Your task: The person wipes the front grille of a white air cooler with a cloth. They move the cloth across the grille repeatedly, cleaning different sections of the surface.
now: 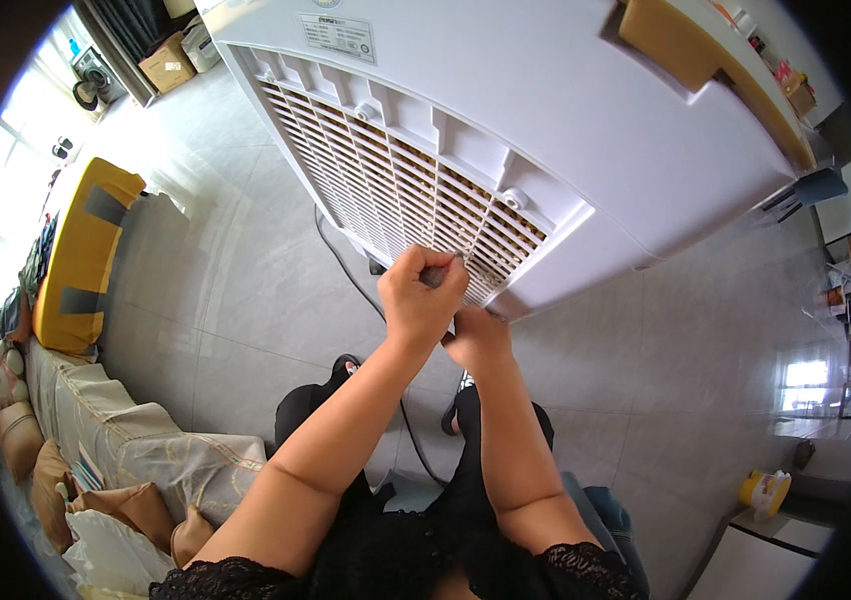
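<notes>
A tall white appliance (505, 100) with a slatted grille (395, 180) in its side stands right in front of me. The grille is beige-brown behind its white bars. My left hand (419, 305) is closed in a pinch at the grille's lower end. Something small and greyish shows between its curled fingers, too unclear to name. Just below and to the right, my right hand (479, 338) rests against the appliance's lower edge. Its fingers look curled in, and their tips are hidden, so what they hold cannot be seen.
A black cable (345, 265) runs across the grey tiled floor (225, 230) between my feet. To the left are a yellow padded piece (85, 255) and a covered sofa (135, 420) with cushions. A low cabinet (755, 560) with a yellow tub (765, 491) stands at the lower right.
</notes>
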A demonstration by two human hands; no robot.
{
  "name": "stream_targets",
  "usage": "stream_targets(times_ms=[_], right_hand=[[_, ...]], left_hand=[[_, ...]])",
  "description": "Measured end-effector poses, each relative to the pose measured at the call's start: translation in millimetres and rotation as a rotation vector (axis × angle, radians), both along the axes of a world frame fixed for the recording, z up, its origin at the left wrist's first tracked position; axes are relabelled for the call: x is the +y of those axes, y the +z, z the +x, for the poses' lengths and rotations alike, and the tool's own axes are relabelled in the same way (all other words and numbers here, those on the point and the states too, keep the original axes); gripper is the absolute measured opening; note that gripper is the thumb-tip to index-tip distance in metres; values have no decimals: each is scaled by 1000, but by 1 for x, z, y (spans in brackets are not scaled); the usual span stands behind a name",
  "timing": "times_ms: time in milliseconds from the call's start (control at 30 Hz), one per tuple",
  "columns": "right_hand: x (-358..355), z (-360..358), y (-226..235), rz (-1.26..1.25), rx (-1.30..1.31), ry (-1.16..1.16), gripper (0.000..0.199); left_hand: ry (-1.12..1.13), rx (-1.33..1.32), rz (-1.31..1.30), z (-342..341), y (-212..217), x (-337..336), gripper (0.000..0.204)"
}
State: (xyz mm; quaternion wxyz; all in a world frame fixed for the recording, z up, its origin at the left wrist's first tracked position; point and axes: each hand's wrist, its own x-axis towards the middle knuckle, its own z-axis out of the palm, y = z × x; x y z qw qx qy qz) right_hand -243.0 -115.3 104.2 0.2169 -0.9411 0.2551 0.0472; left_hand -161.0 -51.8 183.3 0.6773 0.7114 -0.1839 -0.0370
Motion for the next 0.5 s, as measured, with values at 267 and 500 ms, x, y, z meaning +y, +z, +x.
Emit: stream_targets(times_ms=[267,500], right_hand=[[0,10,1,46,-52,48,60],[8,5,-8,-29,-67,-43,51]], left_hand=[[47,-517,-152,3,47,-11,13],[7,-544,-265,5,61,-9,14]])
